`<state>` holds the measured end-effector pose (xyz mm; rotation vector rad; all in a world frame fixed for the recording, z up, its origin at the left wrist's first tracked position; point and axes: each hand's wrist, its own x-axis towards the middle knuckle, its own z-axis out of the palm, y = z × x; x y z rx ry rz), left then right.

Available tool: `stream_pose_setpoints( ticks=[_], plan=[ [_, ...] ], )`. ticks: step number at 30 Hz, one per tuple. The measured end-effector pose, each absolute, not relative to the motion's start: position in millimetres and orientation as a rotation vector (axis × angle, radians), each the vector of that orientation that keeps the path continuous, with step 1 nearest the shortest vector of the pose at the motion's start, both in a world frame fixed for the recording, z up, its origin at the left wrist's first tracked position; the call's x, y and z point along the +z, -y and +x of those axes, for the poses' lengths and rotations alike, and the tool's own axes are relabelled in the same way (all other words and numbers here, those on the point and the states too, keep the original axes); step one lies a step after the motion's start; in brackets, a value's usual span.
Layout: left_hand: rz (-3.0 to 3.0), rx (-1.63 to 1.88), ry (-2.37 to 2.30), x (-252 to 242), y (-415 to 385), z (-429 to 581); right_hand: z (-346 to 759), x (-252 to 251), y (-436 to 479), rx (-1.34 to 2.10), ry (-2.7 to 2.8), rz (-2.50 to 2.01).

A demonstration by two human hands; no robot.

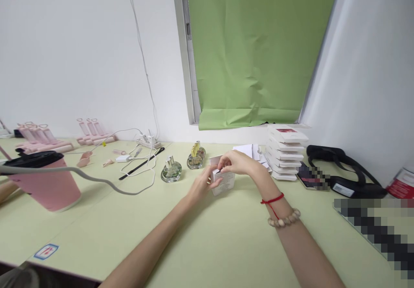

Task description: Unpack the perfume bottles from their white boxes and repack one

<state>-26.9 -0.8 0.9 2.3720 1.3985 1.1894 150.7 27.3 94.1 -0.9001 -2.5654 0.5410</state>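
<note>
Near the middle of the table, a small white carton (225,184) with fine print on its front stands upright between my hands. My left hand (204,181) grips its left side. The fingers of my right hand (237,163) are bent at the carton's top, pinching close to a flap; a small dark spot shows there, too small to name. What lies inside the carton is hidden. Just beyond to the left stand several perfume bottles with gold caps (196,156) and green glass bottles with silver caps (171,170).
A stack of white boxes (284,154) rises at right, beside a phone (312,176) and a black strapped headset (347,184). At left are a pink cup (51,189), a grey cable (106,184), a power strip (148,142) and pink stands with tubes (92,130).
</note>
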Motion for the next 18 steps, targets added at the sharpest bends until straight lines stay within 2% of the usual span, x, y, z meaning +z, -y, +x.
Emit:
stream_pose_setpoints(
  ticks=[5, 11, 18],
  plan=[
    [2.399, 1.194, -1.364, 1.1, 2.1, -25.7, 150.6, 90.9, -29.8, 0.684, 2.571, -0.945],
    [2.418, 1.196, -1.391, -1.3, -1.2, -27.9, 149.3, 88.0, -31.7, 0.7, 2.544, -0.918],
    [2.296, 1.225, -1.355, -8.0, -6.2, -30.7, 157.0, 93.9, -32.7, 0.474, 2.412, -0.929]
  ],
)
